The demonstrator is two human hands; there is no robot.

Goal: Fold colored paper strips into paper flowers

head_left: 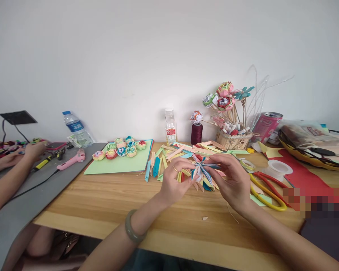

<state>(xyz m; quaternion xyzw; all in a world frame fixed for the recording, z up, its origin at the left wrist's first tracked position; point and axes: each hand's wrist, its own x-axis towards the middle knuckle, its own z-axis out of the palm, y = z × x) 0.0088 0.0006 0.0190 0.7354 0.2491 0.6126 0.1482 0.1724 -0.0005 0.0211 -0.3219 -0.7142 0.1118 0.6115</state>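
Note:
Between my two hands is a blue, white and pink folded-paper flower [202, 167], its petals fanned out around a pinched centre. My left hand [175, 180], with a ring on one finger, grips its left side. On the other side, the fingers of my right hand [234, 180] are closed on the right-hand petals. Under and behind the hands lies a loose pile of folded paper strips [183, 150] in yellow, peach, teal and green. Several finished paper flowers [121, 151] sit in rows on a pale green paper sheet [115, 165] to the left.
At the back stand a glue bottle [171, 131], a dark red thread spool [197, 133] and a basket [234, 140] of paper flowers. Yellow-handled scissors [271, 203] and a ribbon roll [279, 168] lie right. A co-worker's hands [34, 150] and a pink glue gun [72, 160] are left.

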